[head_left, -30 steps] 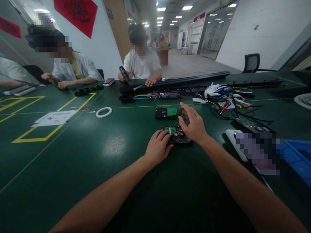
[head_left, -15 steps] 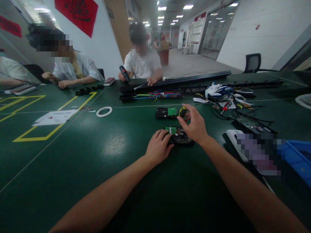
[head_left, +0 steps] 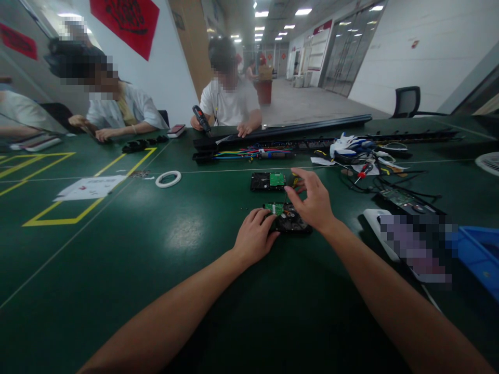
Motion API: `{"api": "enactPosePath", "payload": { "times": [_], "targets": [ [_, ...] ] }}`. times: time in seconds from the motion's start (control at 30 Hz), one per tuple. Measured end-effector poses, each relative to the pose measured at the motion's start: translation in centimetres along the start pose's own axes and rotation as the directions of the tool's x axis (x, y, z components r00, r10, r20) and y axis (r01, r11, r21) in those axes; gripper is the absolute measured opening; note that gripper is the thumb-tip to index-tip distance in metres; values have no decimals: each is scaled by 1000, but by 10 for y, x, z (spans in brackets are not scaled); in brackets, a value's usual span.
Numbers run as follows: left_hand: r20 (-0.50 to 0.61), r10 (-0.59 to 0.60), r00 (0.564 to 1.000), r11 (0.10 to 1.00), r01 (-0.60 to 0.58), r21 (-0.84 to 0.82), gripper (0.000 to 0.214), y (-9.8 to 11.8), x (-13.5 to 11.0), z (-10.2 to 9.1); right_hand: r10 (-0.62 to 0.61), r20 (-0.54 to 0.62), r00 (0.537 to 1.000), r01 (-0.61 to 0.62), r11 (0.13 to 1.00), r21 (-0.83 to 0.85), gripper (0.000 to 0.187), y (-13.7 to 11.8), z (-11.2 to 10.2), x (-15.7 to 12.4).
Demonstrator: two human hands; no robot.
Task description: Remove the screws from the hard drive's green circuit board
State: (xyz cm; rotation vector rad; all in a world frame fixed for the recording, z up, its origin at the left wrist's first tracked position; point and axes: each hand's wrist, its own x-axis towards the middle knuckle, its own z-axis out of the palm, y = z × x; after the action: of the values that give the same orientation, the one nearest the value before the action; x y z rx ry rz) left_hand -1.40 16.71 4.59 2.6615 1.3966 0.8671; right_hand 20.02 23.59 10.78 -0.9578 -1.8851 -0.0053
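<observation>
Worktop (head_left: 120, 280): dark green, filling most of the lower and middle frame.
Long black housing (head_left: 312, 124): lying across the upper middle of the frame, well apart from the hands.
Blue bin (head_left: 477, 259): at the right edge of the frame.
Left hand (head_left: 253, 236): just below the centre of the frame, fingers curled over the left end of the near drive, thumb at its lower edge, gripping it against the worktop. A firm hold there should stop the drive twisting, with the fingertips best clear of the screwdriver tip.
Right hand (head_left: 314, 202): right of centre, fingers pinched around a screwdriver handle above the near drive.
Near drive (head_left: 293, 223): lying flat just below the centre of the frame, partly under both hands.
Far drive (head_left: 260, 181): lying flat just above it in the frame, apart from it, touched by neither hand.
Screwdriver (head_left: 295, 179): handle yellow and dark, partly hidden by the fingers, shaft pointing down. Whether its tip is seated cannot be told; keeping the shaft square with steady downward pressure would likely prevent slipping.
Green board (head_left: 275, 209): on the near drive's upper left; a slip could scratch it.
</observation>
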Motion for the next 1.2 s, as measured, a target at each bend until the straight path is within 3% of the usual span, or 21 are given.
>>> {"api": "enactPosePath", "payload": {
  "times": [0.2, 0.73, 1.2],
  "targets": [
    [1, -3, 1000, 1000, 3, -7, 42, 0, 0, 1, 49, -17, 999, -49, 999, 9, 56, 0, 2, -1],
    [1, -10, 1000, 1000, 10, 1, 44, 0, 0, 2, 38, 41, 998, -41, 998, 58, 58, 0, 2, -2],
    [6, -8, 1000, 1000, 8, -7, 44, 0, 0, 1, 2, 8, 1000, -2, 1000, -10, 55, 0, 1, -1]
  ]
}}
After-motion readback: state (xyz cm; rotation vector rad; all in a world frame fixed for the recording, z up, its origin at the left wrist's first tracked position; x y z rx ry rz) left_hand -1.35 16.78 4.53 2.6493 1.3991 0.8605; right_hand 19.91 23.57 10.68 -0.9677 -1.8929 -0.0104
